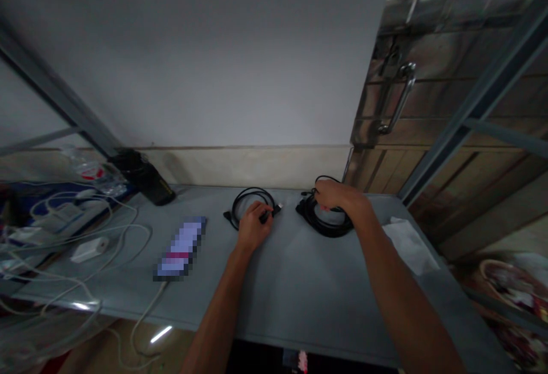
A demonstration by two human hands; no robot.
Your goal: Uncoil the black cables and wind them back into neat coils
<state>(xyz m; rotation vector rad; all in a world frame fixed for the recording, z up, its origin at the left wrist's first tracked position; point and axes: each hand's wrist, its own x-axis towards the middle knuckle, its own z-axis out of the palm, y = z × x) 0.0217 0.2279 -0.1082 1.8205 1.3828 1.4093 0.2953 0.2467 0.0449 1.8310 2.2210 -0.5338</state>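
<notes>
A thin black USB cable (247, 192) lies loosely coiled on the grey tabletop (295, 282), one dark plug at its left and a pale metal-tipped plug at its right. Closed fingers of my left hand (256, 225) grip this cable close to the pale-tipped plug. To the right sits a thicker coil of black cable (329, 229), with dark connectors on its left side. My right hand (334, 194) reaches over the back of that coil, fingers curled round its strands. The fingertips are partly hidden and dim.
A phone (180, 248) with a pixelated screen lies left. Further left are tangled white cables (124, 242), a white charger (89, 249), a black bottle (143, 177) and a clear plastic bottle (96, 173). White paper (411, 244) lies right. Metal posts (475, 97) flank the table.
</notes>
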